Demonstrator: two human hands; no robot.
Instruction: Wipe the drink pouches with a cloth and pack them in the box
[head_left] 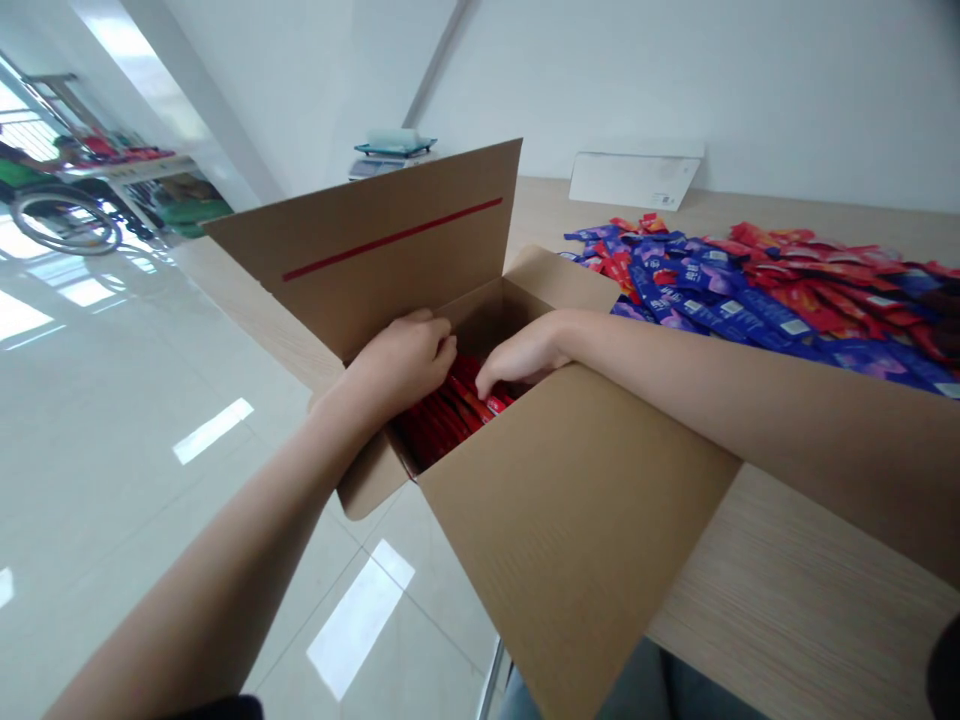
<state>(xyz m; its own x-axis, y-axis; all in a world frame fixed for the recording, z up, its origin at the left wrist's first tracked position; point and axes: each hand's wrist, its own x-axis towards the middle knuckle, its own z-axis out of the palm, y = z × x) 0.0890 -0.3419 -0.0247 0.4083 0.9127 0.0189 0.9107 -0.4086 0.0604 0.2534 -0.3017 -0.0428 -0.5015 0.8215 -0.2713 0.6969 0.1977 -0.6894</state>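
Observation:
A brown cardboard box point(577, 500) stands with its flaps open at the table's edge. Inside it, a row of slim red packets point(442, 425) stands close together. My left hand point(411, 362) reaches over the box's left side, fingers curled in above the packets; what they hold, if anything, is hidden. From the right, my right hand point(525, 358) dips into the box, its bent fingers closed at the top of a red packet beside the row. Some of its fingers are out of sight behind the hand.
Blue and red packets point(720, 300) lie heaped on the wooden table point(810, 590) to the right. Against the wall leans a white box point(634, 178). A scale point(394, 150) shows behind the raised flap. Tiled floor point(187, 540) lies left, with a wheelchair point(67, 215) farther off.

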